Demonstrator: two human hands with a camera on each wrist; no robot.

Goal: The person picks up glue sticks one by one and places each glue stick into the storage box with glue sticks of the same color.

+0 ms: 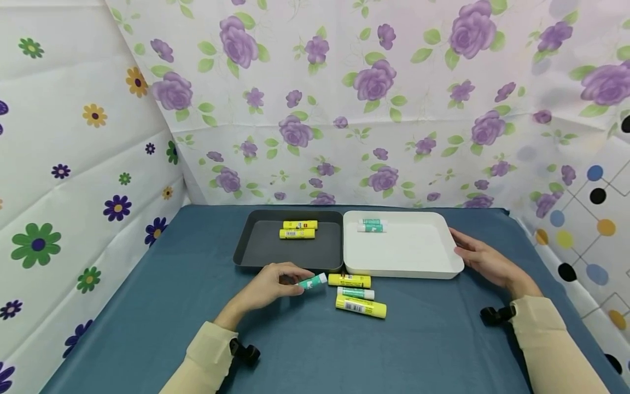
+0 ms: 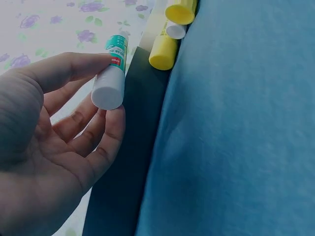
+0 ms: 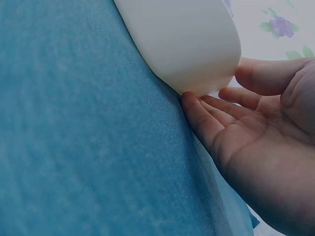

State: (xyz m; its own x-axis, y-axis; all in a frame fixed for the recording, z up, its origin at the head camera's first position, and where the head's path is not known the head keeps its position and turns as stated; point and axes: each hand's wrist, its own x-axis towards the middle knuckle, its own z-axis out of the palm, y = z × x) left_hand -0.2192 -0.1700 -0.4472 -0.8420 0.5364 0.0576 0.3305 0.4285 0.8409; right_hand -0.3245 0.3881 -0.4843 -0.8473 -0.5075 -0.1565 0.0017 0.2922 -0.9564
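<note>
My left hand pinches a green-and-white glue stick between thumb and fingertips, in front of the dark grey tray. In the left wrist view its white end points towards the camera. My right hand holds the right end of the white tray; the right wrist view has the thumb on the rim and fingertips lower on the wall. On the cloth right of the left hand lie a yellow glue stick, a green-and-white one and a larger-looking yellow one.
Inside the dark tray lie two yellow glue sticks. The white tray holds two green-and-white glue sticks near its back left. Both trays stand side by side on a blue tablecloth, with a flowered curtain behind.
</note>
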